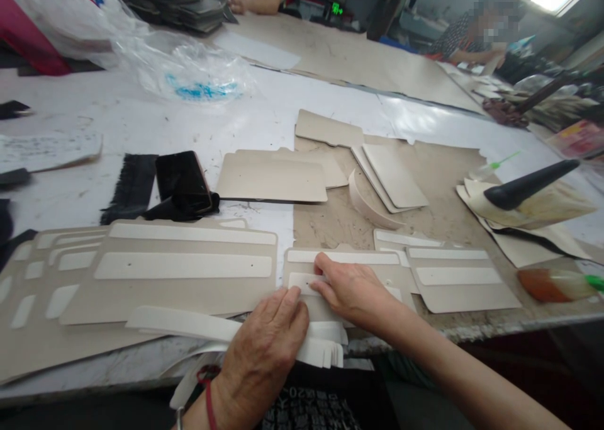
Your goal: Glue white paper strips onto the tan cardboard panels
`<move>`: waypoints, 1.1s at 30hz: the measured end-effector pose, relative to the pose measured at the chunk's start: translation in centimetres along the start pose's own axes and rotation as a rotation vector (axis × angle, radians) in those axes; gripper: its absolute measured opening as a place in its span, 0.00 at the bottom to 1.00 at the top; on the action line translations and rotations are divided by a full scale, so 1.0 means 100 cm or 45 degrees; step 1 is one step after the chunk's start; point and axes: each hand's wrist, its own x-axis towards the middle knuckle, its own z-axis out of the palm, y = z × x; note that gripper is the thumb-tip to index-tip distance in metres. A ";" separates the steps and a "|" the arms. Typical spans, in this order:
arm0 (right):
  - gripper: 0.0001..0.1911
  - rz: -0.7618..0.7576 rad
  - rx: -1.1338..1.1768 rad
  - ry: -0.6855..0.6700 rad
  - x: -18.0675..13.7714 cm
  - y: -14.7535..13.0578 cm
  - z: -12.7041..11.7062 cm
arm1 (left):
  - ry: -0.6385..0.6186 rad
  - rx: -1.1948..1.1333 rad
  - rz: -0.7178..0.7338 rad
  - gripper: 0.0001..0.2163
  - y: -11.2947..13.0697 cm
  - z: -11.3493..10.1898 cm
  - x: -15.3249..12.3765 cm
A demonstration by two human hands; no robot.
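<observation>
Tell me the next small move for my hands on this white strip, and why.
Probably press the short white paper strip flat with the right hand and smooth along it. Both hands already rest on it over the grey card panel, whose top strip is laid. The left hand also covers the stack of spare white strips.
</observation>
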 end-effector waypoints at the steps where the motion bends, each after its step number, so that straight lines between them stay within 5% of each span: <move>1: 0.07 0.000 0.000 -0.003 0.000 0.000 0.000 | -0.004 -0.007 -0.001 0.17 0.000 0.000 0.000; 25: 0.10 0.111 -0.094 0.046 -0.009 -0.016 -0.006 | 0.000 0.092 0.019 0.20 0.010 0.000 0.010; 33: 0.08 0.331 0.031 0.214 -0.078 0.073 -0.017 | -0.054 0.282 0.181 0.15 0.005 0.011 0.005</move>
